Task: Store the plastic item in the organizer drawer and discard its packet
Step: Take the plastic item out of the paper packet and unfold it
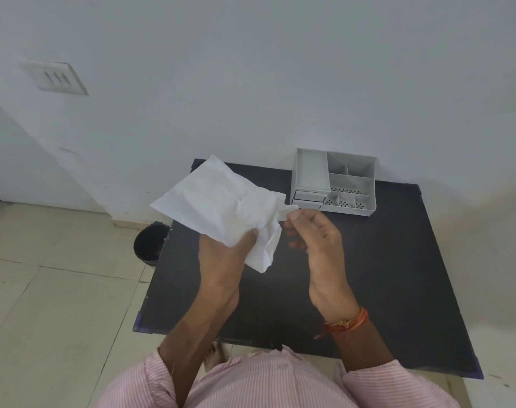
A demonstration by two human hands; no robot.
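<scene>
Head view: at frame centre the left hand (221,254) clamps the white packet (221,201) while the right hand (312,231) pinches a small white piece (289,212) at its right edge; the organizer (336,182) sits just beyond, upper right.

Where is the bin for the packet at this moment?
In the head view, the dark round bin stands on the tiled floor just off the black table's left edge, below and left of the white packet held up in the left hand.
</scene>
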